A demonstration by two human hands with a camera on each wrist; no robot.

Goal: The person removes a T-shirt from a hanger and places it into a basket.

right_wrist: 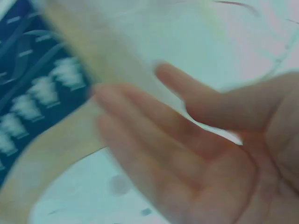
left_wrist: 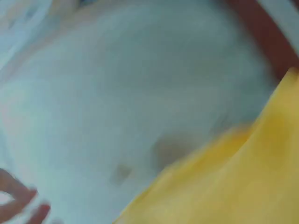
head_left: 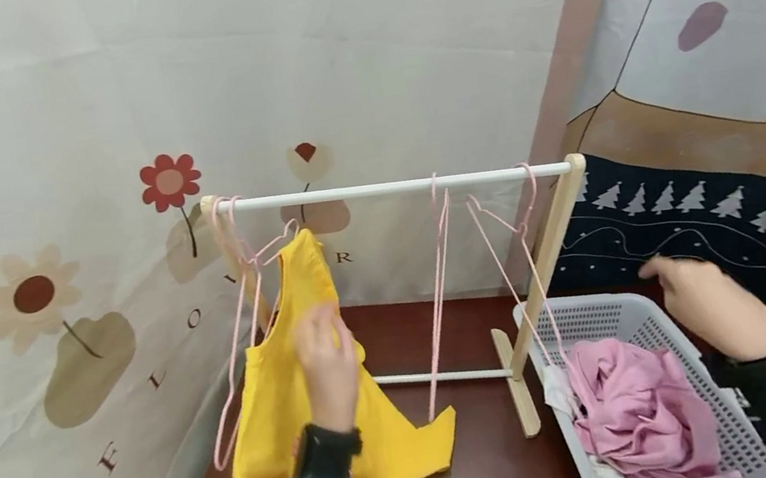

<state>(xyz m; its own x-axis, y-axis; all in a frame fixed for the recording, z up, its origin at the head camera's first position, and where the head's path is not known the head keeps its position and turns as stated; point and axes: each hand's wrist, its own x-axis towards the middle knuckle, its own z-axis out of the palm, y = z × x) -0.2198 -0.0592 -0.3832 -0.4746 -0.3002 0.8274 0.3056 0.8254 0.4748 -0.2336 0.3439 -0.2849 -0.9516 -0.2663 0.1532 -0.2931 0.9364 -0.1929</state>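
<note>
A yellow sleeveless garment (head_left: 388, 449) hangs from a pink hanger (head_left: 271, 249) near the left end of a small clothes rack. In front of this garment my left hand (head_left: 327, 358) is raised, and it overlaps the cloth in the head view. The left wrist view has its fingers (left_wrist: 16, 200) at the lower left, apart from the yellow cloth, with nothing between them. My right hand (head_left: 700, 296) is lifted over the far right side of a grey basket. Its palm faces the right wrist camera, fingers (right_wrist: 145, 126) loosely extended and thumb apart, holding nothing.
The rack has a white top rail (head_left: 360, 189) and wooden posts. More pink hangers (head_left: 437, 289) hang along it. A pink cloth (head_left: 639, 407) and some white cloth lie in the grey basket (head_left: 636, 298) at the right. A printed curtain (head_left: 397, 50) stands behind the dark red table (head_left: 398, 329).
</note>
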